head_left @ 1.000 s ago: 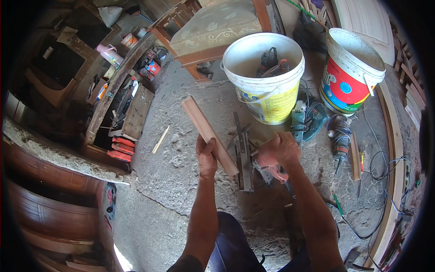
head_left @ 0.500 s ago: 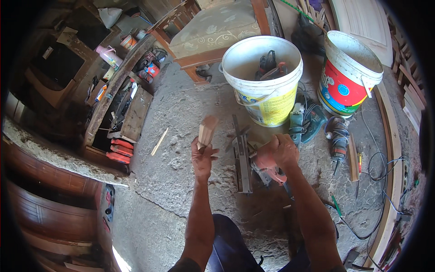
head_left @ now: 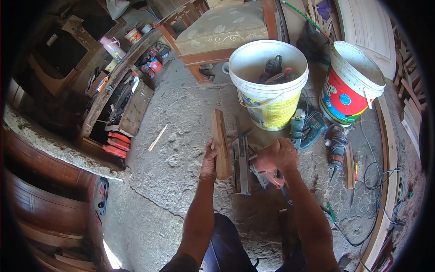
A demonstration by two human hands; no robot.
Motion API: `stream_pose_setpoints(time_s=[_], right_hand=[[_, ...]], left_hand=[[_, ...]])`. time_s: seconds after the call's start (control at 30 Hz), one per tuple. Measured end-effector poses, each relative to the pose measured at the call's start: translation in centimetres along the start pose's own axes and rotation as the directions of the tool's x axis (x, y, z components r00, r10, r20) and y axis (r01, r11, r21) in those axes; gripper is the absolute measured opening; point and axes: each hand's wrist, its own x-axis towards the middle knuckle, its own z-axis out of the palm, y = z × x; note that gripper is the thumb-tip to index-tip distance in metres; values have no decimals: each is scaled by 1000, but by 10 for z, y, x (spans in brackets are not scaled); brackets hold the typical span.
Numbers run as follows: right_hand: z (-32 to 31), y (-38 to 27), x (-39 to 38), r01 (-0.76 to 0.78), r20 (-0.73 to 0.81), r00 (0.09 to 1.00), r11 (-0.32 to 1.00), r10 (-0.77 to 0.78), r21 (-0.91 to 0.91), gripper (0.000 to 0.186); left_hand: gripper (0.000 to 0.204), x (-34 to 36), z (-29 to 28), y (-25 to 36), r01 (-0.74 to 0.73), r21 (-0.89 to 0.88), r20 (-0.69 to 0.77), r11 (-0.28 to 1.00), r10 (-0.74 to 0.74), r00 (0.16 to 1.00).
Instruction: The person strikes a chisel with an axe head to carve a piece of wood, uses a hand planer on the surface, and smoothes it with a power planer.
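Note:
My left hand [head_left: 209, 159] is closed round a short grooved wooden piece [head_left: 219, 143], held lengthwise just left of a metal straight bar [head_left: 241, 165] with bracket fittings. My right hand [head_left: 286, 156] is closed on the red power tool [head_left: 267, 172], which sits beside that bar at the centre right; part of the tool is hidden by the hand. A green corded tool [head_left: 297, 129] lies beyond my right hand, and a dark corded drill-like tool [head_left: 336, 152] lies to the right of it.
Two paint buckets [head_left: 272, 109] [head_left: 343, 97] stand beyond the tools, the nearer holding tools. A padded wooden chair [head_left: 222, 31] is behind them. At left are a cluttered wooden bench [head_left: 138, 113] and a rough ledge [head_left: 59, 149]. Cables [head_left: 379, 190] and long timber [head_left: 387, 136] run along the right.
The wooden piece in my left hand has turned from a diagonal, through an end-on position, to lengthwise beside the metal bar. My right hand stays on the red tool.

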Motion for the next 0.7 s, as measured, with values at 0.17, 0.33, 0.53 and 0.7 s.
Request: stream_pose_setpoints(time_s=[0.17,0.33,0.53,0.7], right_hand=[[-3,1,-1,-20,8,1000,1000,20,1,34],[2,-2,0,1,-9,1000,1000,-1,23,33],[-3,7,1,-1,5,1000,1000,1,27,31],[0,-2,0,11,-28,1000,1000,-10,17,32]], left_hand=[[58,7,8,-1,202,73,160,977,-211,964],[51,25,3,-26,28,306,-71,952,-7,997],[48,31,13,-35,-44,395,-22,918,57,998],[46,42,5,-48,-123,493,37,861,120,992]])
